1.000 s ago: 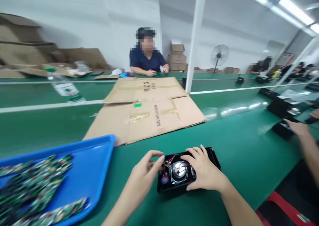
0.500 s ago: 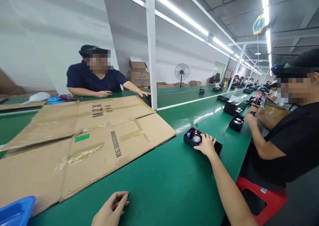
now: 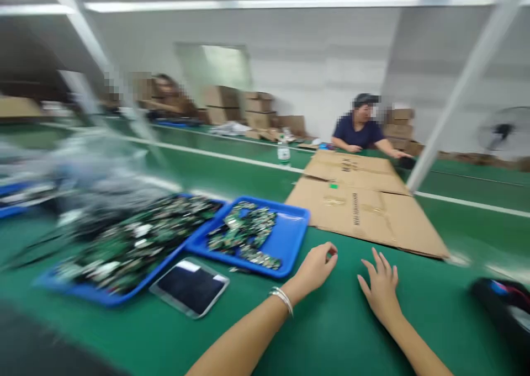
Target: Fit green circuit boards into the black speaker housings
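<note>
Just ahead of the left hand, a blue tray with a heap of green circuit boards, its near corner close to the knuckles. Left hand loosely curled, thumb and forefinger nearly meeting, nothing visibly held, resting low over the green table; thin bracelet at the wrist. Right hand just beside it, to its right, palm down, fingers spread and flat toward the table, empty; touching or hovering, cannot tell.

Left of the left hand and nearer the body, a dark tablet-like screen lying flat, close beside the tray's near edge. Farther left, a second, larger blue tray piled with more boards, blurred. Beyond both hands, flattened cardboard spread on the table, near the right hand's fingertips but apart from them. Far right of the right hand, a blurred black object with a touch of blue and red, well apart.

Across the table, a seated person in a dark blue top, arm stretched along the cardboard's far edge; a water bottle to that person's side.
</note>
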Demonstrator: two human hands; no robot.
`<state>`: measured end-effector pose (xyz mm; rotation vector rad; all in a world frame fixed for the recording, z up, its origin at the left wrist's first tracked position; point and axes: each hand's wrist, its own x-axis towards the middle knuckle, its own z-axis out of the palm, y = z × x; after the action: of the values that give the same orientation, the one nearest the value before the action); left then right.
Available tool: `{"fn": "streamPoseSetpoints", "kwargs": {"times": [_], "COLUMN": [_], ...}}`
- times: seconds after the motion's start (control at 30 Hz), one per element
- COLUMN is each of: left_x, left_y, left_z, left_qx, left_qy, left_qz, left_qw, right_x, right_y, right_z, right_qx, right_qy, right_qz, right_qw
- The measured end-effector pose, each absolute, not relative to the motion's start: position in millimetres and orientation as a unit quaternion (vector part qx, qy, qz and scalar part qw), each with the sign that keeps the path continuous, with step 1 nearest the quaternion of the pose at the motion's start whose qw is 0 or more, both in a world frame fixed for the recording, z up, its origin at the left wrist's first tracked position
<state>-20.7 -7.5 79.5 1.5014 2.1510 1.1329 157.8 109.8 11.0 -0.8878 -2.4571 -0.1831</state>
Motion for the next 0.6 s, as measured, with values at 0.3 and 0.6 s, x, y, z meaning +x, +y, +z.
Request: {"fn": "streamPoseSetpoints", "kwargs": {"times": [0.3, 0.6], "left_x": [-193, -316], "left_y": [-171, -259], "left_z": [125, 145], "left_qx": [0.31, 0.038], "left_qy": [0.902, 0.979], "left_qz": [0.28, 0.182], "left_qw": [-0.107, -0.082], "right_x": [169, 165], "right_y": [154, 160], "right_z": [-47, -52], "right_qx": [-0.27, -0.298], "right_qy": [-0.946, -0.936], "right_qz": [0.03, 0.077], "right_qw": [0.179, 0.173]}}
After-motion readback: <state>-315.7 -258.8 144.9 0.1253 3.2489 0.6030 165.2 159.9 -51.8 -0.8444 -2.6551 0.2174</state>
